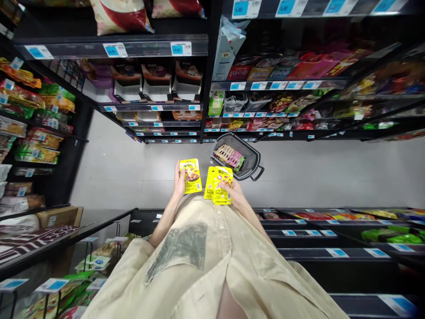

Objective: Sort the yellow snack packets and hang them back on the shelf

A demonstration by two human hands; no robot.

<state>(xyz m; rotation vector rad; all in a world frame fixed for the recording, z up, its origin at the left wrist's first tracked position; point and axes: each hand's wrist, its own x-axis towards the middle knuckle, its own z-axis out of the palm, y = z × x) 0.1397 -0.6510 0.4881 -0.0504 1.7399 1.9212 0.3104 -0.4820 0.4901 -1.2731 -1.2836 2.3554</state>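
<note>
My left hand (179,180) is closed on a yellow snack packet (193,177), its thumb lying over the left edge of the printed front. Two more yellow snack packets (223,188), fanned so that one overlaps the other, are gripped in my right hand (235,193) by their right side. A small gap separates the packets of the two hands, both held in front of my waist. Beyond my right hand, a dark grey shopping basket (254,155) stands on the floor with beige, pink and green packages (229,156) inside.
Shelves with boxes (156,82) and bags rise ahead. Behind me runs another shelf (299,253) with price tags. To the left are hanging snack bags (36,150) and a cardboard box (59,217). Grey tiled floor (159,159) stretches between the shelves.
</note>
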